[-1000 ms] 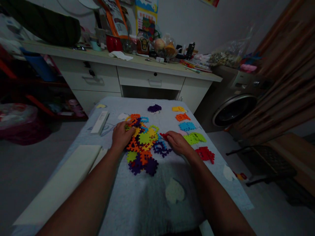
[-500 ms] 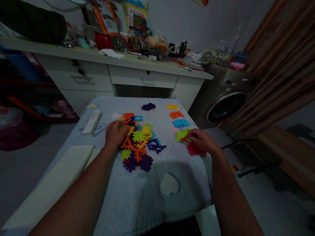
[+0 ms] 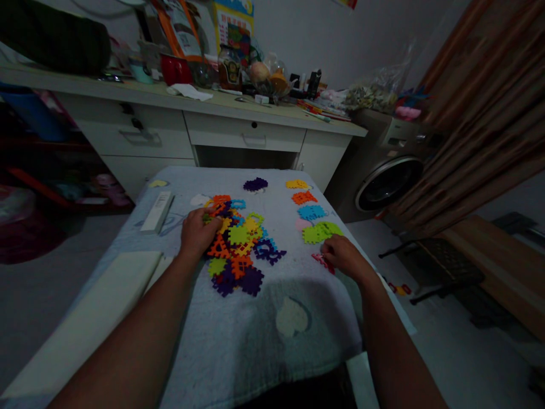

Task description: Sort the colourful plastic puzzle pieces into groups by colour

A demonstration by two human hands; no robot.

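A mixed heap of flat plastic interlocking pieces [image 3: 238, 244] in orange, purple, green, yellow and blue lies on a pale towel [image 3: 255, 341] over a small table. My left hand [image 3: 196, 232] rests curled on the heap's left edge. My right hand [image 3: 344, 255] lies on the red pile [image 3: 320, 261] at the right, fingers closed over it; most of the red is hidden. Sorted piles run along the right side: green [image 3: 319, 232], blue [image 3: 311, 212], orange [image 3: 304, 197], yellow [image 3: 296, 184]. A purple pile [image 3: 255, 184] sits at the far middle.
A white box [image 3: 157, 211] lies on the towel's left, a flat white board [image 3: 85, 324] nearer me. Behind stands a cluttered desk with drawers [image 3: 247, 136]; a washing machine [image 3: 392, 176] and a brown curtain [image 3: 489, 125] are at the right.
My right hand carried a red piece from beside the heap rightward to the red pile and now rests on it. The left hand stayed on the heap. The camera turned slightly right.
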